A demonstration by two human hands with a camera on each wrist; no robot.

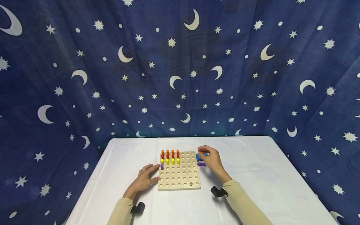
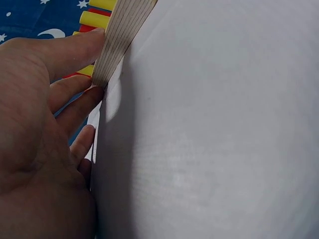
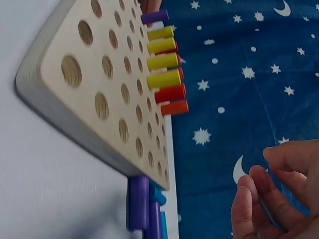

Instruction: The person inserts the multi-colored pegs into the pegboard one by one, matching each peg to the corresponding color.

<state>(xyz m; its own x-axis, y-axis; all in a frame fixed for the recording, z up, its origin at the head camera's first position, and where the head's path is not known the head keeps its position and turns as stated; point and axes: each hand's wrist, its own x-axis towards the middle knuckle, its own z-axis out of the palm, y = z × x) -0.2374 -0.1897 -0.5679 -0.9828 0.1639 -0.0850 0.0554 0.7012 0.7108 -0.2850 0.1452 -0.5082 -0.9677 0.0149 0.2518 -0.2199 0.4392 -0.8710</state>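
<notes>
A square wooden pegboard [image 1: 180,188] lies on the white table, with rows of orange, red and yellow pegs [image 1: 172,161] upright at its far left. One purple peg [image 1: 162,167] stands in the leftmost hole of the row before the yellow ones. My left hand [image 1: 144,179] rests at the board's left edge, thumb and fingertips against its side. Over the loose pegs by the board's right edge hovers my right hand [image 1: 211,159], fingers loosely bent. In the right wrist view no peg shows between the fingers of that right hand [image 3: 284,191].
Loose purple pegs [image 3: 139,204] and blue pegs [image 1: 197,157] lie against the board's right side, partly hidden by the right hand. A dark blue curtain [image 1: 180,78] with moons and stars hangs behind the table. Each wrist wears a black camera mount [image 1: 218,191].
</notes>
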